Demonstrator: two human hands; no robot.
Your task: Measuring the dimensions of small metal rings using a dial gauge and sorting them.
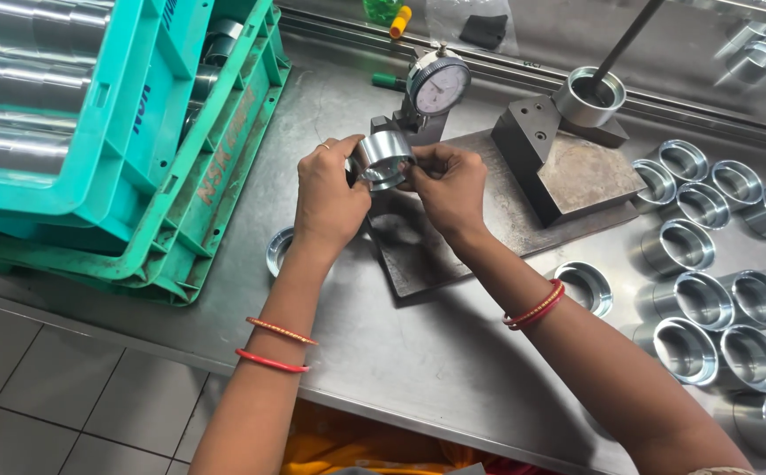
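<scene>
Both my hands hold one shiny metal ring (384,159) up in front of a dial gauge (438,85). My left hand (328,195) grips the ring's left side, and my right hand (447,182) pinches its right rim. The ring's open bore faces up and to the right. Below it lies a dark steel base plate (453,242) on the steel table. The gauge stands on a small stand at the plate's far edge.
Stacked green crates (180,167) with metal cylinders fill the left. Several finished rings (705,299) lie on the table at the right, one ring (586,286) near my right wrist, another (278,251) by my left wrist. A steel block (568,167) with a ring and rod stands behind.
</scene>
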